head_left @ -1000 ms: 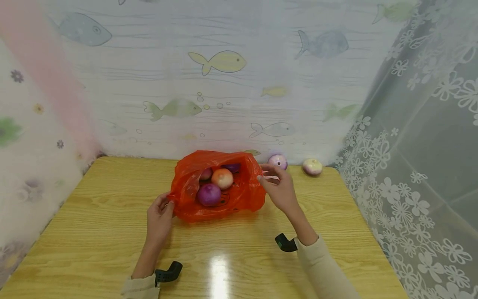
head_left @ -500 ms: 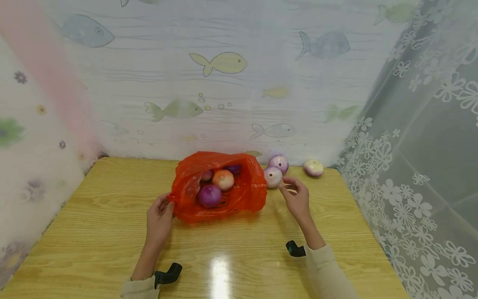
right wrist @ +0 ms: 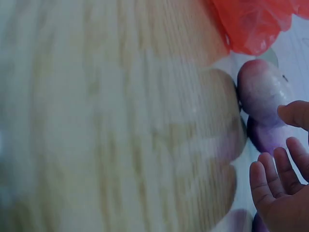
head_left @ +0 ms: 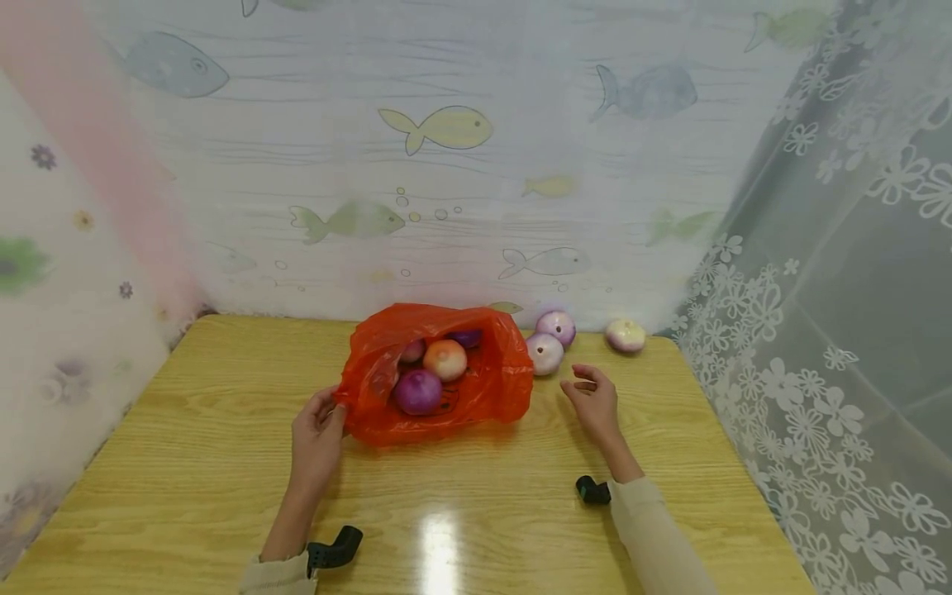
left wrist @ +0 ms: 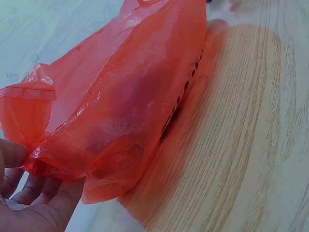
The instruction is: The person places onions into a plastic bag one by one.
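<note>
A red plastic bag [head_left: 513, 388] lies on the table with its mouth towards me. Inside it show a purple onion [head_left: 418, 392], an orange-toned onion [head_left: 445, 360] and other onions partly hidden behind them. My left hand [head_left: 318, 434] pinches the bag's left edge between thumb and fingers; the left wrist view shows the gathered plastic [left wrist: 58, 159] there. My right hand [head_left: 597, 406] holds nothing, its fingers loosely bent, just right of the bag. Nearest to it is a pale purple onion [head_left: 545, 354], with a second pale onion [head_left: 558, 327] right behind.
A whitish onion [head_left: 625, 335] sits apart near the table's back right corner. The wooden table [head_left: 476, 512] meets a fish-patterned wall covering [head_left: 461, 207] at the back. A flower-patterned sheer curtain [head_left: 811, 397] hangs along the right side.
My right hand has moved from the bag's right side, let go of a pale onion beside the bag, and drawn back to the right. The left hand keeps its grip on the bag.
</note>
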`<state>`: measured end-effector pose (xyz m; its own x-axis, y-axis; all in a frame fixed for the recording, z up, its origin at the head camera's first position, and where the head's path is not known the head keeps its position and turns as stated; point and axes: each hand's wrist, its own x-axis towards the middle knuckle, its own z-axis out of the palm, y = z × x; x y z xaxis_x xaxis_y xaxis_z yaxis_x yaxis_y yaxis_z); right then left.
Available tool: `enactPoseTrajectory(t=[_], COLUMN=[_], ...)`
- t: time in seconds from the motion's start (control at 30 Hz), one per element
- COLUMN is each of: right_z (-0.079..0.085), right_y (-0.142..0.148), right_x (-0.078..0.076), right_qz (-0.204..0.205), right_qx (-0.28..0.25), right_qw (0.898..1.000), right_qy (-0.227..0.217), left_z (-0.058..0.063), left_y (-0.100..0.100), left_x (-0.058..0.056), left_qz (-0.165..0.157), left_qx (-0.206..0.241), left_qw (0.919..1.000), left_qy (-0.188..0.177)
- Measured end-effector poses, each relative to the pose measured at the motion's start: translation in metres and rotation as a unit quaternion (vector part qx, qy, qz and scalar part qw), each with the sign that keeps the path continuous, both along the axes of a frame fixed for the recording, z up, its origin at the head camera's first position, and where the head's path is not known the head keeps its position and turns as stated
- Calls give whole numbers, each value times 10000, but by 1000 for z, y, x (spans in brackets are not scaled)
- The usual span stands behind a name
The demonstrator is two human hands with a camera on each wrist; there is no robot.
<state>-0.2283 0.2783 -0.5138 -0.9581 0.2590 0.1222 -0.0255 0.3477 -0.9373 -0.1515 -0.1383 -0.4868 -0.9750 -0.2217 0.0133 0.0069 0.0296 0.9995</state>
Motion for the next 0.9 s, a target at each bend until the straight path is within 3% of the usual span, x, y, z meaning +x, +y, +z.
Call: enactPoseTrajectory(t=[0.43,0.9], right_z=[-4,2], right_y=[4,-16], right_x=[-23,-43], right_qz=[478,300], right_qx=[178,286], right_qw=[9983,9991], right_qy=[-265,-61], left_z=[-1,-2], left_y=[-2,-4], left_x=[1,2], left_qz=[-25,-64], left_qx=[-6,60], left_qw=[10000,10000], left_qy=[-40,17])
